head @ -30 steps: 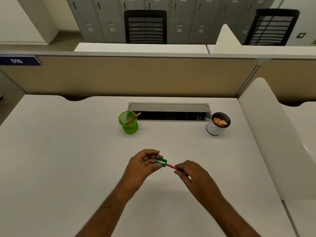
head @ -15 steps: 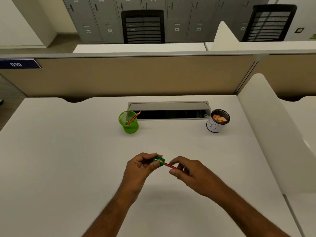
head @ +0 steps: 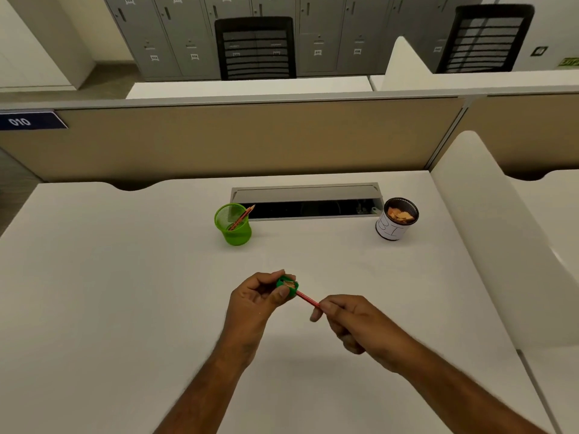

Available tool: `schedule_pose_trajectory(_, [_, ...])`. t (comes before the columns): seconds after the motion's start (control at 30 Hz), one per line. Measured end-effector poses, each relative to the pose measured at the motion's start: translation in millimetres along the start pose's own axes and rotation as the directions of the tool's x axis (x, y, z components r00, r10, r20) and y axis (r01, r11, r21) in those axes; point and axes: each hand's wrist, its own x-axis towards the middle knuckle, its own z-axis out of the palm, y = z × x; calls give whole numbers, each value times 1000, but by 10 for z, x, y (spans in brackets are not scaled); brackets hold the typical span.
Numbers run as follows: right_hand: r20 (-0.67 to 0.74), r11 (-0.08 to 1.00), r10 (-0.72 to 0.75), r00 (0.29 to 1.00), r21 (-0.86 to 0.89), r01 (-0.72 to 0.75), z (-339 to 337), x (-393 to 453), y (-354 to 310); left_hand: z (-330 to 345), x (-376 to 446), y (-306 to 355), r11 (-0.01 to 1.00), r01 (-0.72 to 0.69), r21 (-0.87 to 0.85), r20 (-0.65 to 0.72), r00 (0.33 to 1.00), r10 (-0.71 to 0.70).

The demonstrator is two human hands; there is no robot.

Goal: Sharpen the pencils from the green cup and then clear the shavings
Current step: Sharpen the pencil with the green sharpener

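Head view: we see left hand (head: 260,297) pinching green sharpener (head: 287,285), right hand (head: 351,321) gripping red pencil (head: 308,299); pencil axis runs from right grip up-left into sharpener, mid-table.

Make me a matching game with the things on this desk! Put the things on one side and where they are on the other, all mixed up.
Things:
1. sharpener
2. red pencil
3. green cup
4. white tin

Places:
A. far right, near the open cable slot, with shavings inside
B. pinched in the left hand
C. far left of the slot, pencils inside
D. held by the right hand, tip in the sharpener

Pairs: 1-B, 2-D, 3-C, 4-A
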Motion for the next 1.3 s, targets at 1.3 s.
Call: schedule_pose_trajectory(1.3, [80,226,-677,731,-923,310,41,-133,1,63,-12,124,989,-5,-147,-43,999,-2])
